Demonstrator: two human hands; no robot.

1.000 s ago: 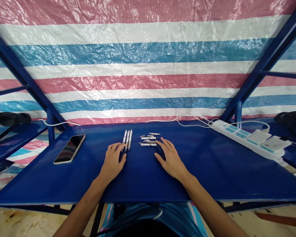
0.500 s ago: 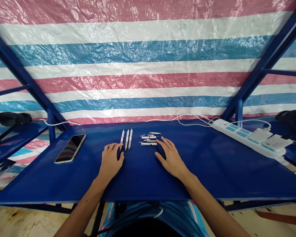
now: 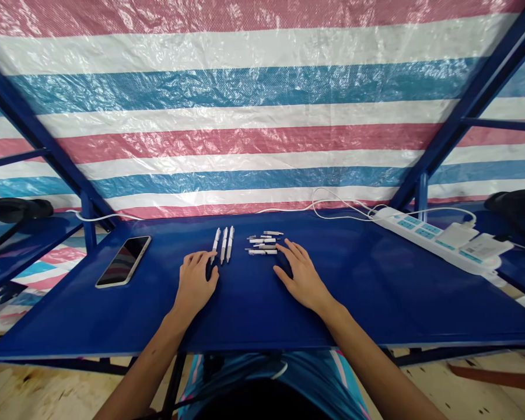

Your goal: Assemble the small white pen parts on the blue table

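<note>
Three white pens (image 3: 224, 245) lie side by side, pointing away from me, on the blue table (image 3: 245, 309). My left hand (image 3: 195, 281) rests palm down just below them, fingers apart, its fingertips at the lower end of the leftmost pen. To the right, several pen parts (image 3: 262, 240), white, grey and clear, lie crosswise in a loose stack. My right hand (image 3: 303, 277) lies on the table beside them with its fingers spread, the fingertips close to the right ends of the parts. Neither hand holds anything.
A phone (image 3: 123, 261) lies at the left of the table. On the right is a white power strip (image 3: 433, 239) with plugged-in adapters, its white cable (image 3: 341, 216) running along the back edge. Blue metal posts (image 3: 452, 119) stand at both sides before a striped sheet (image 3: 254, 140).
The camera view has shifted slightly. Both hands, the pens and the parts otherwise keep their places on the table.
</note>
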